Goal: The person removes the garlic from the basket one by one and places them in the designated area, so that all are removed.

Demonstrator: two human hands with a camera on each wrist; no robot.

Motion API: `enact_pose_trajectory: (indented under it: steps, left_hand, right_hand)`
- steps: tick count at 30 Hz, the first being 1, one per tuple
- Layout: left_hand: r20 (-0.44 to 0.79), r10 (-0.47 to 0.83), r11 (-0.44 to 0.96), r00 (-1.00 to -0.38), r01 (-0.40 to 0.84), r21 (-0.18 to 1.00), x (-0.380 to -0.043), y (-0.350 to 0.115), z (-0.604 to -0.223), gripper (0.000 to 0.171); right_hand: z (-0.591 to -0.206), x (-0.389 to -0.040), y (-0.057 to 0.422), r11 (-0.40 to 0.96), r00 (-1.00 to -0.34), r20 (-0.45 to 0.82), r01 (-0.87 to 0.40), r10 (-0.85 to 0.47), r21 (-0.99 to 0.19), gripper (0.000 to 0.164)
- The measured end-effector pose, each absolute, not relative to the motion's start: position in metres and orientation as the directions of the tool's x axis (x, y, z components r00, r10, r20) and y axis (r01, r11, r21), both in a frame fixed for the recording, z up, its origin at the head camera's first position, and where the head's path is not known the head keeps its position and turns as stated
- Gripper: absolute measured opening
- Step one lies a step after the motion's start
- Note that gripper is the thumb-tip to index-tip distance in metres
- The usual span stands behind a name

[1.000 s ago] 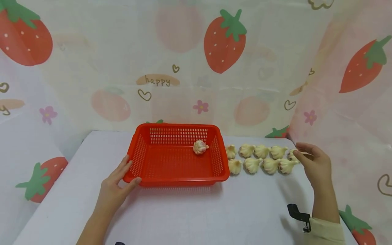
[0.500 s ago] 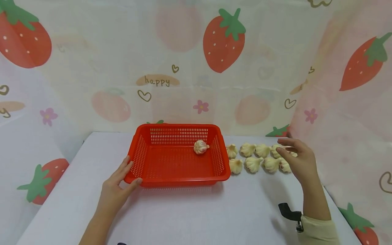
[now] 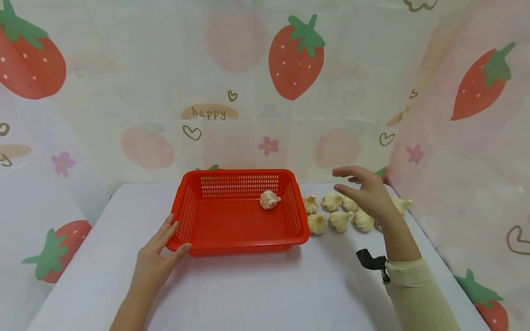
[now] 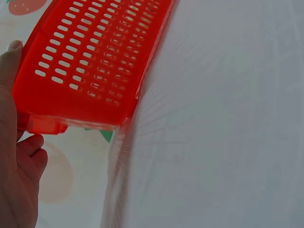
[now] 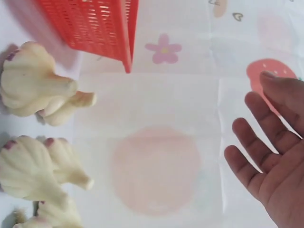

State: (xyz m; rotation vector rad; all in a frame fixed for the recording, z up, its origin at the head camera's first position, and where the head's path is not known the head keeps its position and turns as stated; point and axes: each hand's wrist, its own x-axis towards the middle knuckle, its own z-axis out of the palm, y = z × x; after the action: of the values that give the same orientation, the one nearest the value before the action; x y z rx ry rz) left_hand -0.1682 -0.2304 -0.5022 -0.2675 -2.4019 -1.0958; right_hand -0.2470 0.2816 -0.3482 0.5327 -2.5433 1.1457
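Observation:
A red plastic basket point(image 3: 236, 248) with slotted walls stands on the white table, one garlic bulb point(image 3: 270, 200) inside near its right wall. My left hand point(image 3: 155, 257) holds the basket's near left corner, thumb on the front rim and fingers along the left side; in the left wrist view, the left hand point(image 4: 19, 166) is at the rim. To the basket's right lie several garlic bulbs point(image 3: 340, 221) in two rows. Over them hovers my right hand point(image 3: 368, 191), fingers spread and holding nothing. In the right wrist view, the right hand's point(image 5: 280, 161) palm is bare, apart from the garlic. Some bulbs are hidden behind it.
A patterned cloth point(image 3: 240, 59) with strawberries, hearts and flowers rises behind the table and along both sides. The white table point(image 3: 256, 294) extends in front of the basket. A black camera mount point(image 3: 370, 261) is on the right wrist.
My right hand has moved left and up from the far right garlic bulbs toward the basket, uncovering the far right bulb. The left hand and the basket have stayed in place.

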Motion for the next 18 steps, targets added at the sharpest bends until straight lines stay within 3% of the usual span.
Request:
enact_pose_trajectory:
  steps: [9,18]
  left_hand:
    - [0.506,-0.025,0.668,-0.862,0.362,0.651,-0.168,-0.231,-0.502,0.076]
    - [0.512,-0.028,0.654,-0.859,0.372,0.659,-0.167,-0.229,-0.501,0.076]
  right_hand:
    - [-0.327,-0.294,0.253,0.599,-0.863,0.290,-0.497,-0.413,-0.627,0.037]
    - [-0.328,-0.338,0.217,0.632,-0.882,0.015,-0.349,-0.470,-0.692,0.039]
